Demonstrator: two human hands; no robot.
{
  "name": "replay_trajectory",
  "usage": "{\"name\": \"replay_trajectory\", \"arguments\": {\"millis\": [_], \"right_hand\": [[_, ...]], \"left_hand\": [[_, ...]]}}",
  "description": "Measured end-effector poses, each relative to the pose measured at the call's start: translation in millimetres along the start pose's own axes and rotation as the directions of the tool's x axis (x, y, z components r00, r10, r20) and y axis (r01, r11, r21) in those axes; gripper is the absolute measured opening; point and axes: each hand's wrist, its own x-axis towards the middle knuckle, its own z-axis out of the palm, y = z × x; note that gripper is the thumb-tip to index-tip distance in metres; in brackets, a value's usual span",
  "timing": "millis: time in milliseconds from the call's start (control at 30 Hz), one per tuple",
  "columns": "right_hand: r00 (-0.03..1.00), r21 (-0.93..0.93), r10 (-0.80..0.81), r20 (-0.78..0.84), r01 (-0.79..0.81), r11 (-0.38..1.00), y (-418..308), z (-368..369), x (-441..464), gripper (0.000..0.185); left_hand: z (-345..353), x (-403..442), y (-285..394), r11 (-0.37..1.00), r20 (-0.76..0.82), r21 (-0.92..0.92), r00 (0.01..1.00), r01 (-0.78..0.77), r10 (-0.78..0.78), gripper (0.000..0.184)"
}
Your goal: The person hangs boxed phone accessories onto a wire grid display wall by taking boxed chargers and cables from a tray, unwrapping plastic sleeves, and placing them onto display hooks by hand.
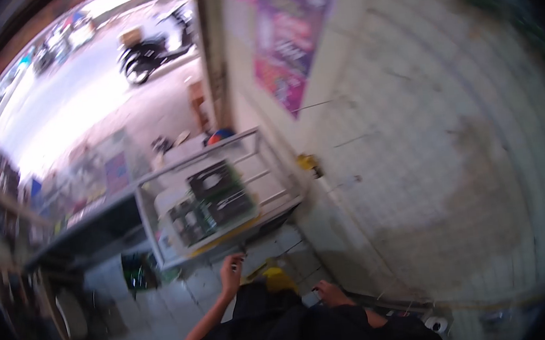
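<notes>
My left hand point(232, 273) is raised in front of my body, near the front edge of a glass display case point(154, 230). Its fingers are curled together, and a small dark thing shows at the tips, too blurred to name. Lower and to the right, my right hand point(329, 293) is closed beside my dark clothing, with another small dark spot at its fingertips. Between the hands, a yellow thing point(279, 278) shows low down by my clothing. On the case lies a dark printed board or sheet point(222, 194) with white pictures.
A longer glass counter point(83, 181) runs left towards the open shopfront. A dark green container point(139, 271) stands on the tiled floor point(189, 293). The stained tiled wall point(417, 176) rises at right, with a purple poster point(289, 37). A motorbike point(153, 50) is parked outside.
</notes>
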Motion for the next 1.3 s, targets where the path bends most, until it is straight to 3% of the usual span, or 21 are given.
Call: {"name": "replay_trajectory", "arguments": {"millis": [100,167,267,367,433,533,600,633,700,833,933,1033,1100,1133,1200,1300], "right_hand": [[0.978,-0.091,-0.058,0.198,0.078,0.993,19,4,33,0.017],[1.000,-0.084,0.002,0.003,-0.002,0.997,6,3,79,0.015],[0.995,-0.034,-0.089,-0.053,0.087,0.996,-34,-8,154,0.013],[0.947,0.014,-0.250,-0.203,0.258,0.966,-75,-15,238,0.013],[0.930,0.024,-0.257,-0.262,0.273,0.962,-91,-14,288,0.017],[0.963,0.122,-0.107,-0.247,0.141,0.983,-113,-6,336,0.023],[0.887,-0.093,-0.158,-0.433,0.131,0.987,-105,14,352,0.031],[0.892,-0.092,-0.157,-0.425,0.131,0.987,-103,19,351,0.031],[0.928,-0.191,-0.060,-0.368,-0.012,0.982,-102,29,351,0.037],[0.934,-0.178,-0.049,-0.353,-0.016,0.984,-95,38,347,0.038],[0.902,-0.178,-0.106,-0.418,0.033,0.983,-94,37,346,0.035],[0.919,-0.102,-0.160,-0.361,0.131,0.986,-109,28,333,0.032],[0.958,0.254,-0.030,-0.285,0.106,0.961,-124,28,324,0.030],[0.955,0.254,-0.028,-0.294,0.107,0.961,-126,30,323,0.030],[0.924,0.073,-0.183,-0.336,0.219,0.973,-127,34,324,0.031],[0.919,0.030,-0.217,-0.328,0.240,0.970,-124,33,322,0.032]], "left_hand": [[-60,-18,-50,0.984,-0.285,0.023,0.945,0.175,-0.162,0.014],[-83,-23,-59,0.960,-0.421,0.001,0.871,0.280,-0.253,0.014],[-93,-20,-49,0.956,-0.512,-0.124,0.808,0.267,-0.292,0.015],[-81,5,-53,0.946,-0.498,-0.237,0.808,0.221,-0.314,0.017],[-68,29,-46,0.958,-0.507,-0.238,0.820,0.162,-0.265,0.018],[-43,72,-39,0.977,-0.519,-0.197,0.836,0.088,-0.180,0.023],[-30,94,-33,0.989,-0.468,-0.117,0.873,0.091,-0.135,0.032],[-18,100,-40,0.988,-0.471,-0.118,0.870,0.100,-0.144,0.032],[-2,112,-50,0.975,-0.445,0.172,0.894,0.143,-0.053,0.044],[7,113,-51,0.961,-0.443,0.201,0.893,0.192,-0.085,0.052],[2,108,-41,0.979,-0.426,0.113,0.899,0.170,-0.107,0.054],[6,102,-23,0.994,-0.429,0.087,0.903,0.065,-0.021,0.056],[18,104,-9,0.993,-0.476,-0.115,0.877,0.010,-0.064,0.056],[21,108,-3,0.993,-0.471,-0.114,0.880,0.002,-0.056,0.056],[22,116,5,0.955,-0.516,-0.279,0.823,0.100,-0.237,0.050],[17,126,8,0.970,-0.525,-0.231,0.829,0.078,-0.192,0.045]]}}
